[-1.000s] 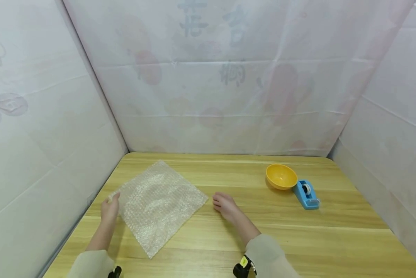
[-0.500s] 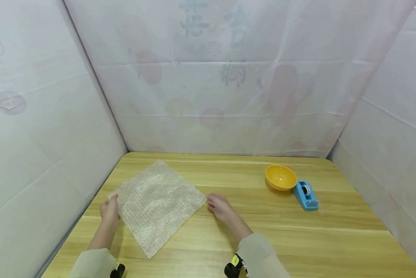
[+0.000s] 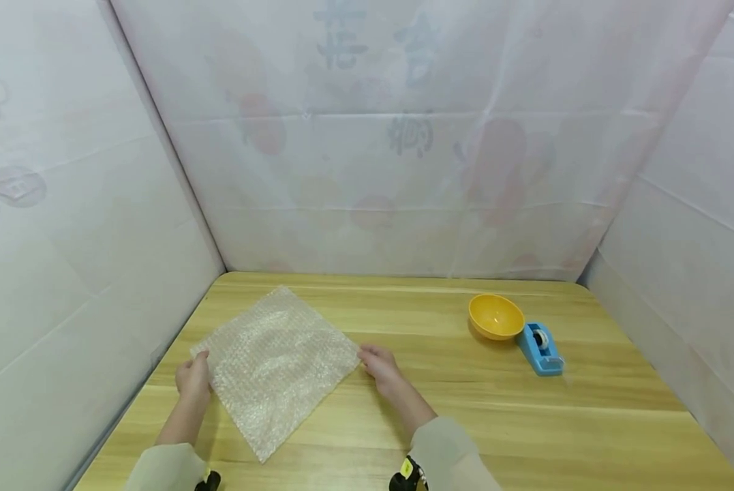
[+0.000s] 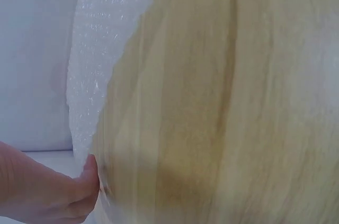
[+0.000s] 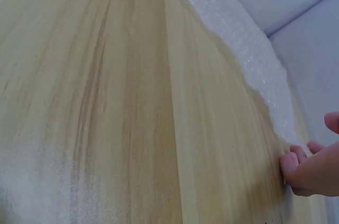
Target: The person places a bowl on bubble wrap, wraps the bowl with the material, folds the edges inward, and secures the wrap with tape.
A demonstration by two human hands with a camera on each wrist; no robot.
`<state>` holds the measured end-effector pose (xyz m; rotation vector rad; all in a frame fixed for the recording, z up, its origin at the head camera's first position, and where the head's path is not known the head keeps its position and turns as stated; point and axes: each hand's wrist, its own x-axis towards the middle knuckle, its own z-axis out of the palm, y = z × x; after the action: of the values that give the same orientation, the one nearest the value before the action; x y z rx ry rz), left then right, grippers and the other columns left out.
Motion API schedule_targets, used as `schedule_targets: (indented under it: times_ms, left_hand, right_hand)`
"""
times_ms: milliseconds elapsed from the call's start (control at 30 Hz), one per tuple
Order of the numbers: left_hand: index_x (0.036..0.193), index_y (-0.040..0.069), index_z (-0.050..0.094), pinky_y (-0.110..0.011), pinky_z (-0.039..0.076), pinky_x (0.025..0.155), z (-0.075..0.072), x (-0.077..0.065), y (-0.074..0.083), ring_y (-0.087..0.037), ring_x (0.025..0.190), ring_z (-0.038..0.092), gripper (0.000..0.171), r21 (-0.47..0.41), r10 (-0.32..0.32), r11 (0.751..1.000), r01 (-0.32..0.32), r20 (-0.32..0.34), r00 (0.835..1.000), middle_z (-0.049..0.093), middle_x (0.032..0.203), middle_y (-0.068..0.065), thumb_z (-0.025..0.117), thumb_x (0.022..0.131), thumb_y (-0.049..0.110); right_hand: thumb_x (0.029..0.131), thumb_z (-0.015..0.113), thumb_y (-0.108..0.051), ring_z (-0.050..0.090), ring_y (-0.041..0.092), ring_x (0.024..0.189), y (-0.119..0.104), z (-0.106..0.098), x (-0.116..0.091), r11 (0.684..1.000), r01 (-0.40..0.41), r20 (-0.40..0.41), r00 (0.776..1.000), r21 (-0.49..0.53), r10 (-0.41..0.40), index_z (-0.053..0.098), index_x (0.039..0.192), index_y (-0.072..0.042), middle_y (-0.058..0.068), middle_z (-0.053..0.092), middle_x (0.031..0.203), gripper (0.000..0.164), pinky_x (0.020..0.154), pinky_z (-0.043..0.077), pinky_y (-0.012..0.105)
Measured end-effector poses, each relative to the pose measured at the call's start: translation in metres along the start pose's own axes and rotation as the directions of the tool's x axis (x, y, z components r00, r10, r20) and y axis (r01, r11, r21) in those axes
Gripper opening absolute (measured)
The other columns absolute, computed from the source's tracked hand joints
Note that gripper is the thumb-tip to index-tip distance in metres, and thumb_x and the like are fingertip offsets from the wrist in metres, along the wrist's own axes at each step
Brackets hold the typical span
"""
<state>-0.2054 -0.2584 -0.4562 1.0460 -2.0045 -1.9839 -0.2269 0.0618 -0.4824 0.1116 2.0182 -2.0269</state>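
Observation:
A square sheet of bubble wrap [image 3: 281,365] lies turned cornerwise on the left half of the wooden table. My left hand [image 3: 193,376] pinches its left corner, thumb on top; the left wrist view shows the thumb [image 4: 91,164] at the sheet's edge, the other fingers partly hidden below. At the opposite corner is my right hand [image 3: 380,365], its fingertips against the bubble wrap's tip. In the right wrist view its thumb [image 5: 332,122] stands raised, apart from the fingers [image 5: 290,164], which touch the corner.
A yellow bowl [image 3: 496,316] stands at the back right of the table [image 3: 526,429]. Right beside it sits a light blue tape dispenser [image 3: 541,349] with a roll of tape. White printed cloth walls [image 3: 367,164] close off the back and both sides.
My right hand has moved left and reached the bubble wrap's right corner. That corner has shifted slightly left. My left hand has stayed at the left corner.

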Motion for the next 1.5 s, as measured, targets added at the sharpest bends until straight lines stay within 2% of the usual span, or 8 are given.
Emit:
schedule_targets:
  times_ms: [67, 167, 433, 600, 767, 1133, 1333, 1500]
  left_hand:
    - [0.142, -0.011, 0.017, -0.018, 0.048, 0.073, -0.002, 0.001, -0.001, -0.018, 0.089, 0.053, 0.064, 0.005, 0.004, 1.000, -0.004, -0.021, 1.000, 0.039, 0.127, -0.030, 0.039, 0.093, 0.025]
    - [0.140, -0.012, 0.021, -0.011, 0.041, 0.053, -0.003, 0.002, -0.003, -0.004, 0.064, 0.042, 0.061, -0.008, 0.016, 1.000, -0.017, -0.040, 0.999, 0.043, 0.112, -0.020, 0.042, 0.092, 0.019]
    - [0.144, -0.008, 0.013, -0.014, 0.044, 0.054, -0.005, 0.003, -0.008, -0.005, 0.062, 0.044, 0.069, 0.006, 0.011, 1.000, -0.011, -0.046, 0.999, 0.035, 0.121, -0.025, 0.045, 0.083, 0.003]
    - [0.141, -0.011, 0.021, -0.014, 0.043, 0.053, -0.004, 0.004, -0.009, -0.006, 0.063, 0.044, 0.069, 0.026, 0.029, 0.999, -0.028, -0.052, 0.998, 0.034, 0.123, -0.028, 0.049, 0.079, -0.002]
    - [0.140, -0.012, 0.025, -0.015, 0.043, 0.052, -0.005, 0.003, -0.010, -0.006, 0.059, 0.044, 0.066, 0.059, 0.021, 0.998, -0.019, -0.030, 0.999, 0.043, 0.099, -0.018, 0.052, 0.081, 0.002]
    - [0.135, -0.021, 0.023, -0.013, 0.051, 0.056, 0.001, -0.005, -0.014, -0.001, 0.058, 0.055, 0.061, -0.027, 0.045, 0.999, -0.042, 0.117, 0.992, 0.055, 0.067, 0.003, 0.050, 0.085, 0.002]
    - [0.133, -0.021, 0.026, -0.013, 0.052, 0.059, 0.004, -0.009, -0.017, -0.001, 0.059, 0.056, 0.056, -0.035, 0.034, 0.999, -0.027, 0.199, 0.979, 0.056, 0.065, 0.006, 0.048, 0.088, 0.005]
    - [0.114, -0.019, 0.039, -0.015, 0.053, 0.058, 0.008, -0.015, -0.018, -0.004, 0.059, 0.057, 0.035, -0.026, 0.026, 0.999, -0.020, 0.273, 0.962, 0.056, 0.066, 0.003, 0.049, 0.088, 0.003]
  right_hand:
    - [0.094, 0.046, -0.011, 0.037, 0.044, 0.127, 0.001, 0.002, 0.001, 0.999, 0.002, -0.026, 1.000, -0.037, -0.003, 0.042, 0.129, 0.013, 0.029, 0.041, 0.136, 0.042, 0.107, 0.034, 0.050]
    - [0.094, 0.047, -0.012, 0.042, 0.042, 0.124, 0.002, 0.006, 0.000, 0.996, -0.010, -0.080, 0.997, -0.084, 0.003, 0.049, 0.125, 0.010, 0.026, 0.046, 0.133, 0.038, 0.105, 0.037, 0.049]
    - [0.088, 0.053, -0.006, 0.053, 0.040, 0.114, 0.006, 0.012, -0.003, 0.994, -0.002, -0.295, 0.955, -0.110, -0.031, 0.060, 0.112, 0.010, 0.026, 0.057, 0.121, 0.030, 0.095, 0.048, 0.042]
    - [0.087, 0.053, -0.003, 0.063, 0.027, 0.091, 0.008, 0.009, -0.004, 0.999, 0.018, -0.332, 0.943, -0.036, -0.029, 0.060, 0.109, 0.014, 0.029, 0.060, 0.112, 0.028, 0.081, 0.055, 0.030]
    - [0.087, 0.053, 0.001, 0.061, 0.012, 0.071, 0.010, 0.003, -0.008, 0.998, 0.029, -0.332, 0.943, 0.048, -0.011, 0.058, 0.110, 0.016, 0.027, 0.061, 0.101, 0.028, 0.069, 0.056, 0.022]
    - [0.087, 0.053, 0.003, 0.060, 0.008, 0.063, 0.012, -0.016, -0.012, 0.996, 0.044, -0.370, 0.929, 0.078, -0.012, 0.059, 0.107, 0.018, 0.022, 0.063, 0.087, 0.026, 0.064, 0.057, 0.022]
    - [0.087, 0.053, 0.003, 0.060, 0.008, 0.060, 0.011, -0.027, -0.016, 0.995, 0.039, -0.389, 0.921, 0.096, 0.001, 0.059, 0.107, 0.018, 0.019, 0.065, 0.083, 0.026, 0.062, 0.057, 0.023]
    - [0.087, 0.053, 0.003, 0.060, 0.008, 0.061, 0.008, -0.039, -0.017, 0.994, 0.029, -0.402, 0.915, 0.110, 0.018, 0.058, 0.108, 0.018, 0.017, 0.065, 0.080, 0.027, 0.062, 0.057, 0.023]
